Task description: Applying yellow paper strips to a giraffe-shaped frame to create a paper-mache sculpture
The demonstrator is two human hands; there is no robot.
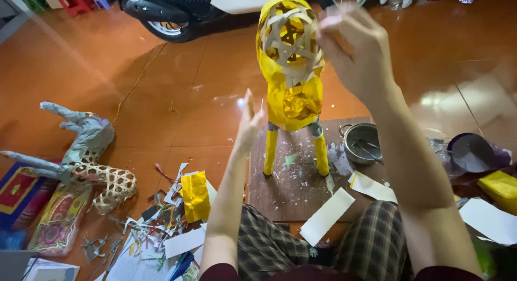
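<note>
A woven bamboo animal figure, partly covered in shiny yellow paper, stands on two yellow legs on a dark wooden board. Its basket-weave head shows bare strips at the top. My left hand is open, edge-on, just left of the figure's body, close to it; contact is unclear. My right hand is raised beside the figure's head, blurred, fingers pinched near the weave; nothing clearly shows in it.
A small metal pot with a tool sits on the board's right. White paper strips, folded yellow paper and scraps lie around my knees. A second woven figure, wrapped in newspaper, lies left. A scooter stands behind.
</note>
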